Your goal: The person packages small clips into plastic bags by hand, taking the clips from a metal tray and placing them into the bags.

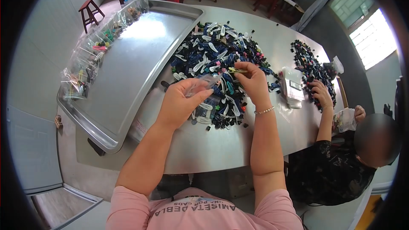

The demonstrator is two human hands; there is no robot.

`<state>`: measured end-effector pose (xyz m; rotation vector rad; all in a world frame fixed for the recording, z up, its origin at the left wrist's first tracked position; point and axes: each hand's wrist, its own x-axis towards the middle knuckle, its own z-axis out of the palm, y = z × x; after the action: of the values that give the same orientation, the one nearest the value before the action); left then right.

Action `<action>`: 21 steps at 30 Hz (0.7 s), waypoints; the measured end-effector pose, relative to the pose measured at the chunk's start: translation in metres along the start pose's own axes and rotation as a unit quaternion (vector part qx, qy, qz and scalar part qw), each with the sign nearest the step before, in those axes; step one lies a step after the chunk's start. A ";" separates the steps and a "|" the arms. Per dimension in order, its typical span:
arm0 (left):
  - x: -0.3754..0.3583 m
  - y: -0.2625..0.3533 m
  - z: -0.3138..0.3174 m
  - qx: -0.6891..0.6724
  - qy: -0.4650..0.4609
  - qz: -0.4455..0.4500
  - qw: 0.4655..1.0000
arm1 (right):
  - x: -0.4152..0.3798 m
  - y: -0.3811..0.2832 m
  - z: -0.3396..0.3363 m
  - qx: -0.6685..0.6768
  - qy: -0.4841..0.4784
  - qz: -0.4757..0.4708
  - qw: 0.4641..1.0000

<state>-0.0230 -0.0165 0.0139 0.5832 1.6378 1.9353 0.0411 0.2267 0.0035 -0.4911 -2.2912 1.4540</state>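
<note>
My left hand (184, 100) is closed on a small clear plastic bag (203, 84), held above the near left side of a big pile of hair clips (213, 51). Between the thumb and fingers of my right hand (253, 81) is a yellowish hair clip (235, 70), close to the bag but apart from it. Dark blue, black and white snap clips make up most of the pile, with a few pink, green and red pieces among them. What the bag holds, if anything, is hard to make out.
A large metal tray (140, 64) lies to the left, with filled clear bags (79, 81) along its far left edge. Right of the pile is a stack of clear bags (292, 87). A co-worker (332, 166) reaches into a second pile of dark pieces (309, 59).
</note>
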 end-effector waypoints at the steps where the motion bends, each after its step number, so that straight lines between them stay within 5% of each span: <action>1: 0.000 -0.002 0.000 -0.006 0.002 0.003 1.000 | -0.002 0.002 0.004 -0.046 0.025 -0.040 0.998; 2: 0.001 -0.002 0.000 -0.012 0.005 0.006 1.000 | -0.003 0.002 0.006 -0.046 0.025 -0.039 0.998; 4: 0.001 -0.001 0.000 -0.010 0.003 0.006 1.000 | -0.005 -0.003 0.009 -0.254 0.082 -0.200 0.943; 10: 0.000 -0.002 0.000 -0.008 0.003 0.005 1.000 | -0.006 -0.016 0.009 -0.384 0.143 -0.346 0.844; 17: 0.000 -0.001 0.001 -0.001 0.004 0.001 1.000 | -0.001 0.000 -0.003 -0.297 0.133 -0.287 0.901; 19: 0.000 0.001 0.001 0.003 0.006 -0.002 1.000 | -0.005 -0.004 -0.005 -0.240 0.097 -0.182 0.949; 21: -0.001 0.003 0.002 0.005 0.010 -0.005 1.000 | -0.009 -0.011 -0.007 -0.270 0.075 -0.178 0.943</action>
<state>-0.0214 -0.0161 0.0169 0.5609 1.6594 1.9326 0.0517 0.2232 0.0149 -0.2938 -2.4759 0.5904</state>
